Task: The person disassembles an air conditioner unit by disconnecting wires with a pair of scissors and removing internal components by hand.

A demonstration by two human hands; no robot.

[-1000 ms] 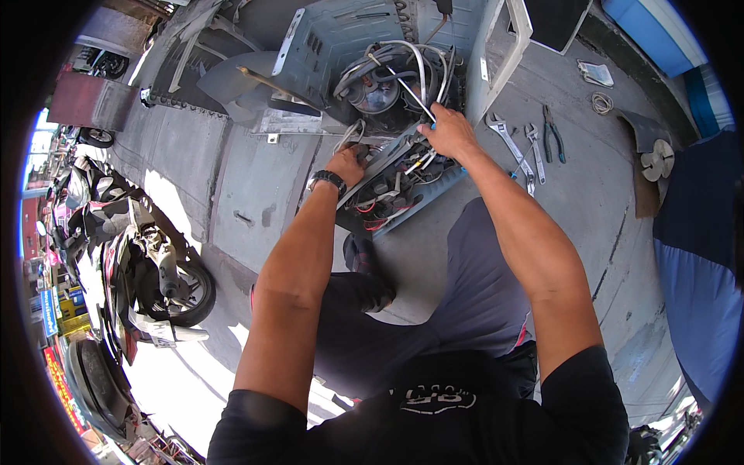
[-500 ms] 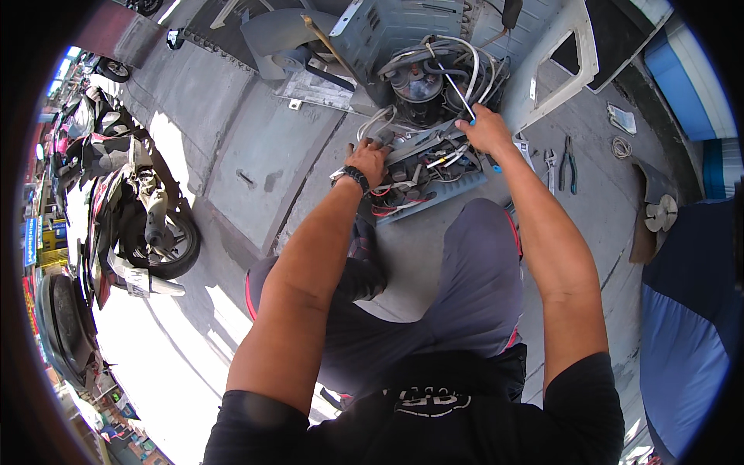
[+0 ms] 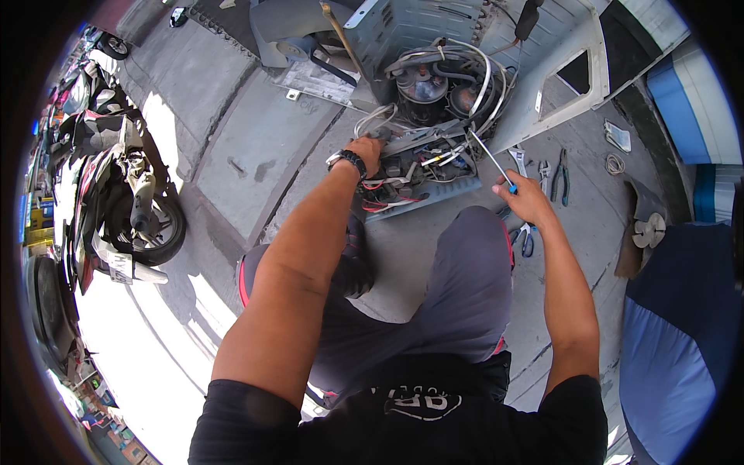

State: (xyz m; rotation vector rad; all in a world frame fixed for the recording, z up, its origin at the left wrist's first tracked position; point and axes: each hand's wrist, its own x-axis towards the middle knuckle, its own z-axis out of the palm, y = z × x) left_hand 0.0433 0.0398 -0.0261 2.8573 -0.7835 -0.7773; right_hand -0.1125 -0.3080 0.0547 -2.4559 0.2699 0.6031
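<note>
My right hand (image 3: 528, 198) is closed around a screwdriver (image 3: 494, 161) with a blue handle and a long metal shaft. The shaft slants up and left, its tip close to the upper right corner of a grey electrical panel (image 3: 446, 188) full of wires and parts. At the panel's left end, my left hand (image 3: 367, 154) grips its edge, with the fingertips partly hidden. Behind the panel stands a black compressor (image 3: 422, 89) wound with cables, inside an opened grey metal casing (image 3: 387, 32).
Right of the panel lie a wrench (image 3: 518, 160), an adjustable wrench (image 3: 544, 177), green-handled pliers (image 3: 564, 180) and blue-handled pliers (image 3: 528, 242). A coiled cord (image 3: 614, 163) is farther right. Someone in dark blue clothing (image 3: 686, 310) is at my right; a motorcycle (image 3: 139, 201) stands left.
My right hand has moved down and right, drawing the screwdriver away from the compressor's cables toward my knee. The left hand still holds the panel's left end.
</note>
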